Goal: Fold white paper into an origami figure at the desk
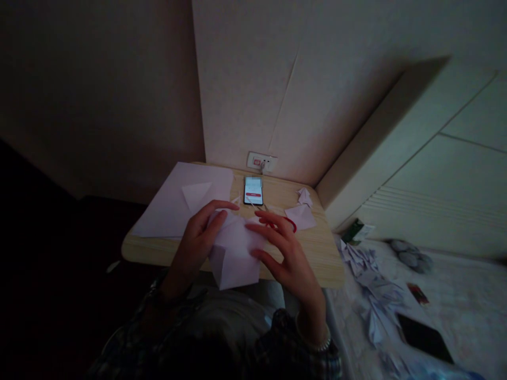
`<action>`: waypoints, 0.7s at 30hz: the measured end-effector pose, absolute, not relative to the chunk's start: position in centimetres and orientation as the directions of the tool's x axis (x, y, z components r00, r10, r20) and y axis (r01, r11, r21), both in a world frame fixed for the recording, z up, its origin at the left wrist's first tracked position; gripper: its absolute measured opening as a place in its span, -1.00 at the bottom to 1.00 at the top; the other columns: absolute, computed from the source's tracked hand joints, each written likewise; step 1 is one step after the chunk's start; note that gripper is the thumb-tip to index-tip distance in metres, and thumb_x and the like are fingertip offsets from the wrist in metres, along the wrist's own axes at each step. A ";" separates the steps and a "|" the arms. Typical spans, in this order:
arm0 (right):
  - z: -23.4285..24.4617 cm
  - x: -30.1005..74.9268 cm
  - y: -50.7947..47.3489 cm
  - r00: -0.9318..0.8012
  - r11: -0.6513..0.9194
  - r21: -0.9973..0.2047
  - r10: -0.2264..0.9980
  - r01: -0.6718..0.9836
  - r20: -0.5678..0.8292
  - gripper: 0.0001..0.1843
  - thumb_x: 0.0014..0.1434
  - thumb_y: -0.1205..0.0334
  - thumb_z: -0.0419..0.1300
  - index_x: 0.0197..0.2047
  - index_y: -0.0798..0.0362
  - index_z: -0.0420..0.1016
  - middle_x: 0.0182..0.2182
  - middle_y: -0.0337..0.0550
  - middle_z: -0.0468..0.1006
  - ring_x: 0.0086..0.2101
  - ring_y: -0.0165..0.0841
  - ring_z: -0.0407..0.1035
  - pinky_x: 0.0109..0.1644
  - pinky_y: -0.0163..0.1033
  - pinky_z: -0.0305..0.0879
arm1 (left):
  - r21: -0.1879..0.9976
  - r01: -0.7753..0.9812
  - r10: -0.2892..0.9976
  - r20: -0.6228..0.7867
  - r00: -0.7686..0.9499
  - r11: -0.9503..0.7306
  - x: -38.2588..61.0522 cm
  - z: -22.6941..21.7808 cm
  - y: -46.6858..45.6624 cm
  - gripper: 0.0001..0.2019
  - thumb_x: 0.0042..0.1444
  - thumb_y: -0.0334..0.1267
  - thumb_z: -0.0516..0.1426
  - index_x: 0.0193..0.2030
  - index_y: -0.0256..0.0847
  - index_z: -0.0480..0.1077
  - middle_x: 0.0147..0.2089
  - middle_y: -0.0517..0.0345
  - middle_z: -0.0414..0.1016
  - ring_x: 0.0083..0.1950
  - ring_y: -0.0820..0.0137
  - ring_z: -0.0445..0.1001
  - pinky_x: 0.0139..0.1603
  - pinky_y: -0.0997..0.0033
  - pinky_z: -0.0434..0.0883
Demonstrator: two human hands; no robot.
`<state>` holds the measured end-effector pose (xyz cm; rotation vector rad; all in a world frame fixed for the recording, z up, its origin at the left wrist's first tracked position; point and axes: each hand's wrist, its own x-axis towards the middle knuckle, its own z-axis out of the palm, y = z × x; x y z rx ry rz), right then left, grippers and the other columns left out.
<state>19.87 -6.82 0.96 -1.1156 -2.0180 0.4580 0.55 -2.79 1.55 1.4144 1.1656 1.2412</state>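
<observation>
A folded sheet of white paper (pixel 240 248) is between my two hands, over the front edge of the small table, with one flap hanging toward me. My left hand (pixel 198 237) is closed on its upper left side, thumb on top. At the paper's right side, my right hand (pixel 281 245) grips it with thumb and bent fingers, the fingertips lying on the paper. Red-handled scissors (pixel 292 224) lie partly hidden behind my right hand. Left of my hands is a stack of paper sheets (pixel 162 211) with a folded paper triangle (pixel 196 194) on top.
A lit phone (pixel 253 191) lies near the wall socket (pixel 262 161). A folded paper figure (pixel 304 197) and a small paper piece (pixel 303 216) are on the table's right. Beside the table, a bed (pixel 447 274) carries several folded papers (pixel 376 293) and a dark tablet-like object (pixel 424 336).
</observation>
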 end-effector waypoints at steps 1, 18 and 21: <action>0.9 19.8 -6.8 -0.319 0.546 -0.622 0.836 0.561 0.447 -0.55 0.28 0.21 0.24 0.23 -0.15 0.41 0.27 -0.07 0.33 0.22 -0.16 0.26 0.31 0.04 0.28 | 0.985 0.089 0.988 0.141 0.059 -0.146 0.6 1.6 -2.8 -0.79 0.18 -0.13 0.13 -0.19 -0.17 0.51 -0.30 0.19 0.49 -0.41 0.40 0.33 -0.47 0.49 0.21; 1.1 19.8 -7.0 -0.257 0.525 -0.669 0.848 0.526 0.464 -0.54 0.28 0.16 0.25 0.23 -0.10 0.42 0.06 0.00 0.49 0.06 -0.14 0.39 0.15 0.02 0.41 | 0.939 -0.293 0.903 -0.040 0.427 0.180 -0.8 1.7 -2.7 -0.25 -0.11 -0.25 0.40 0.26 -0.13 0.29 0.24 -0.09 0.50 0.07 0.12 0.55 -0.08 0.36 0.50; 1.0 19.9 -7.0 -0.244 0.523 -0.662 0.847 0.537 0.471 -0.56 0.26 0.11 0.26 0.20 -0.10 0.46 0.04 -0.01 0.52 0.05 -0.13 0.41 0.15 0.03 0.40 | 0.934 -0.305 0.884 -0.023 0.467 0.186 -1.3 1.8 -2.8 -0.23 -0.10 -0.30 0.38 0.30 -0.09 0.28 0.30 -0.11 0.46 0.15 0.07 0.53 -0.03 0.32 0.50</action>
